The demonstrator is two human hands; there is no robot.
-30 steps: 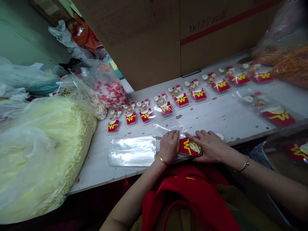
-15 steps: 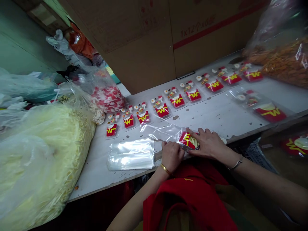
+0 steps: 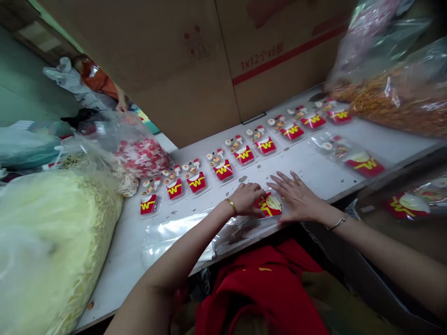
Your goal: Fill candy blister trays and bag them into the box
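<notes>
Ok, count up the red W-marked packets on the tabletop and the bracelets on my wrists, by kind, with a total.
Red W-marked packets: 11
Gold-coloured bracelet: 1
Silver-coloured bracelet: 1
Total: 13

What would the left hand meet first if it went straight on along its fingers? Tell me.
The left hand would probably meet the red fries packet with the yellow W, just ahead of it; whether they touch is unclear.

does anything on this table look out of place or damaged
Yes: a small orange-brown piece lies alone near the front edge of the white tabletop, beside the big bag of pale-yellow pieces. The tabletop's surface also looks worn, with dark, seemingly chipped patches.
</notes>
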